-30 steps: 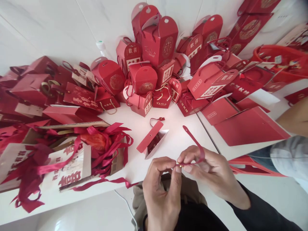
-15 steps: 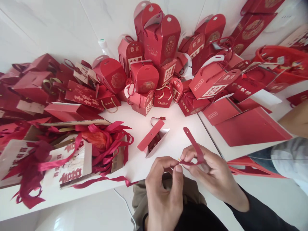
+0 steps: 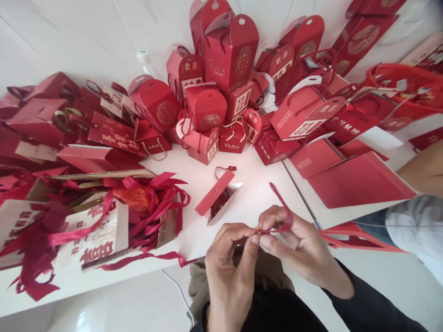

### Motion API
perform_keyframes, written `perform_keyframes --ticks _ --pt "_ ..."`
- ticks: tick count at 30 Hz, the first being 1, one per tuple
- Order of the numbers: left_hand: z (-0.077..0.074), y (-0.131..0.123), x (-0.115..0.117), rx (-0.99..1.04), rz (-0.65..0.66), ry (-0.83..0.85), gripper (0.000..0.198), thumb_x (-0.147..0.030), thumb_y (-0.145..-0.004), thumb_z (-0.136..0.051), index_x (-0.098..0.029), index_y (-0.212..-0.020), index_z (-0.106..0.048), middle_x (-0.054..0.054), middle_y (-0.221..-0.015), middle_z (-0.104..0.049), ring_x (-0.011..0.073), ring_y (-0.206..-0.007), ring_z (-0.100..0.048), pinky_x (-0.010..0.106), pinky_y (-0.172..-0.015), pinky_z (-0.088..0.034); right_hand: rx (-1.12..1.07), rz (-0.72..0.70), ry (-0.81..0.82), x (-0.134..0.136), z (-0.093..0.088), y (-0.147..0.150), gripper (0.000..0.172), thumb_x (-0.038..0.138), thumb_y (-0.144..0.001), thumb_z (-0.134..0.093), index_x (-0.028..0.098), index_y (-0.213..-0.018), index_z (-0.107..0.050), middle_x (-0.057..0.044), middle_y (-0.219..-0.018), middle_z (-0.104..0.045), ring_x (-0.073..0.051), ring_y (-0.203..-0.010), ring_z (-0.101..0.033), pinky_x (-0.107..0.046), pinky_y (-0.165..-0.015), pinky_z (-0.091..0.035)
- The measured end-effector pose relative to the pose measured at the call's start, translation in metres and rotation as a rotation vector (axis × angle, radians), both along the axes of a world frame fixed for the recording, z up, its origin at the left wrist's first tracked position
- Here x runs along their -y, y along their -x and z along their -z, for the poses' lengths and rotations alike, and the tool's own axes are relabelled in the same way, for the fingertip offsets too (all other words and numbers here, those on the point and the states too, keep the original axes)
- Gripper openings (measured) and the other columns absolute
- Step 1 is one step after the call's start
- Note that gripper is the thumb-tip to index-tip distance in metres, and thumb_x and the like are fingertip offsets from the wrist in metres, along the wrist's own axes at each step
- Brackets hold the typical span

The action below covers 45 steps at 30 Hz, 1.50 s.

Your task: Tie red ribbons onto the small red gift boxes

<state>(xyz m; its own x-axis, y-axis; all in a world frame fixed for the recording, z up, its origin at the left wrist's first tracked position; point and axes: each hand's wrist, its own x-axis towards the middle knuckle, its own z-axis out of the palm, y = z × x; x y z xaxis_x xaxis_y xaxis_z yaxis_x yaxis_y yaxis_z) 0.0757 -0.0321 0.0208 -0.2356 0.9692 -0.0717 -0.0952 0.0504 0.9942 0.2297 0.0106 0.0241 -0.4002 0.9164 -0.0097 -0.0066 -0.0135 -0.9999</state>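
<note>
A narrow red strap (image 3: 287, 213) with rounded ends is pinched in my right hand (image 3: 308, 249), and its free part curls upward. At the strap's lower end, a small gold-coloured fastener (image 3: 257, 229) shows between my two hands. My left hand (image 3: 230, 272) is closed in a pinch at that fastener, its thumb and fingertips almost touching those of my right hand. Just beyond my hands, a small red box (image 3: 216, 191) lies on the white table (image 3: 247, 193), its white side panel showing. A thin red cord loop (image 3: 218, 171) lies behind the box.
Many red gift boxes (image 3: 209, 108) crowd the back of the table against the wall. At left stands a cardboard carton (image 3: 166, 228) full of red ribbons (image 3: 173, 193). Flat red bags (image 3: 360, 180) and a red basket (image 3: 384, 74) are at right, beside another person's arm (image 3: 420, 168).
The strap's free end has turned a little, now more edge-on. The gold fastener shows more clearly between my fingertips. The view has shifted slightly.
</note>
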Motion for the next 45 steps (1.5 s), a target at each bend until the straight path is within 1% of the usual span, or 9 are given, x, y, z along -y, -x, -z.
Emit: perform_keyframes --ticks 8,12,16,23,28,33,38,43,45 --pt "-0.001 0.001 0.003 0.087 0.036 0.008 0.014 -0.027 -0.097 -0.065 -0.024 -0.101 -0.078 0.003 -0.089 -0.070 0.0132 -0.076 -0.067 0.025 -0.072 -0.055 -0.338 -0.028 0.317 -0.007 0.004 0.000 0.007 0.030 -0.096 -0.071 0.023 -0.097 -0.069 0.001 -0.089 -0.058 -0.010 -0.068 -0.053 -0.023 -0.065 -0.049" --pt "0.002 0.008 0.000 -0.051 0.136 -0.122 0.019 -0.019 -0.095 -0.067 -0.028 -0.109 -0.076 0.003 -0.098 -0.070 0.0146 -0.089 -0.069 0.025 -0.080 -0.056 -0.509 -0.100 0.529 -0.008 0.005 0.000 0.013 0.030 -0.092 -0.077 0.020 -0.094 -0.070 0.001 -0.081 -0.057 -0.008 -0.063 -0.051 -0.020 -0.060 -0.045" --pt "0.003 0.012 -0.003 -0.155 0.147 -0.221 0.021 -0.013 -0.094 -0.068 -0.029 -0.106 -0.074 -0.001 -0.092 -0.068 0.0110 -0.084 -0.067 0.021 -0.076 -0.055 -0.653 -0.171 0.736 -0.007 0.009 -0.001 0.014 0.027 -0.089 -0.080 0.019 -0.093 -0.069 0.003 -0.074 -0.056 -0.005 -0.059 -0.046 -0.015 -0.059 -0.043" --pt "-0.005 0.019 -0.007 -0.335 0.244 -0.256 0.015 -0.013 -0.098 -0.059 -0.024 -0.098 -0.069 0.001 -0.088 -0.062 0.0109 -0.077 -0.063 0.020 -0.069 -0.053 -0.703 -0.265 0.954 -0.007 0.014 0.001 0.025 0.030 -0.082 -0.088 0.016 -0.087 -0.067 0.006 -0.069 -0.053 0.000 -0.046 -0.027 -0.012 -0.045 -0.032" --pt "-0.006 0.028 -0.007 -0.374 0.392 -0.258 0.017 -0.012 -0.098 -0.056 -0.024 -0.103 -0.065 0.003 -0.093 -0.062 0.0133 -0.078 -0.062 0.023 -0.068 -0.052 -0.701 -0.292 1.006 -0.002 0.019 -0.001 0.026 0.030 -0.081 -0.088 0.014 -0.083 -0.068 0.007 -0.066 -0.053 0.000 -0.043 -0.023 -0.013 -0.041 -0.028" --pt "-0.002 0.035 -0.008 -0.430 0.439 -0.316 0.022 -0.008 -0.096 -0.057 -0.026 -0.108 -0.064 0.002 -0.093 -0.061 0.0127 -0.081 -0.063 0.022 -0.071 -0.052 -0.698 -0.256 0.989 0.000 0.015 -0.001 0.023 0.028 -0.082 -0.087 0.016 -0.088 -0.069 0.004 -0.077 -0.058 -0.001 -0.049 -0.032 -0.013 -0.048 -0.034" --pt "-0.003 0.029 -0.003 -0.464 0.333 -0.307 0.021 -0.009 -0.097 -0.058 -0.026 -0.108 -0.062 0.001 -0.093 -0.062 0.0124 -0.082 -0.064 0.023 -0.075 -0.053 -0.557 -0.188 0.672 -0.002 0.004 -0.001 0.016 0.030 -0.088 -0.083 0.021 -0.093 -0.071 0.002 -0.084 -0.058 -0.007 -0.067 -0.052 -0.019 -0.065 -0.045" --pt "-0.002 0.027 -0.008 -0.775 -0.228 -0.387 0.051 -0.011 -0.087 -0.071 -0.024 -0.133 -0.054 0.010 -0.124 -0.059 0.0235 -0.120 -0.057 0.038 -0.104 -0.047 -0.339 -0.125 0.348 -0.005 0.001 -0.012 0.007 0.032 -0.096 -0.072 0.026 -0.098 -0.068 0.002 -0.088 -0.056 -0.010 -0.077 -0.053 -0.021 -0.070 -0.048" --pt "0.004 0.033 -0.016 -0.827 -0.315 -0.300 0.069 -0.017 -0.085 -0.075 -0.023 -0.146 -0.044 0.015 -0.140 -0.054 0.0300 -0.135 -0.048 0.047 -0.112 -0.041 -0.208 -0.082 0.219 -0.006 0.000 -0.014 0.002 0.029 -0.099 -0.068 0.028 -0.098 -0.066 0.001 -0.094 -0.058 -0.011 -0.086 -0.057 -0.021 -0.079 -0.050"
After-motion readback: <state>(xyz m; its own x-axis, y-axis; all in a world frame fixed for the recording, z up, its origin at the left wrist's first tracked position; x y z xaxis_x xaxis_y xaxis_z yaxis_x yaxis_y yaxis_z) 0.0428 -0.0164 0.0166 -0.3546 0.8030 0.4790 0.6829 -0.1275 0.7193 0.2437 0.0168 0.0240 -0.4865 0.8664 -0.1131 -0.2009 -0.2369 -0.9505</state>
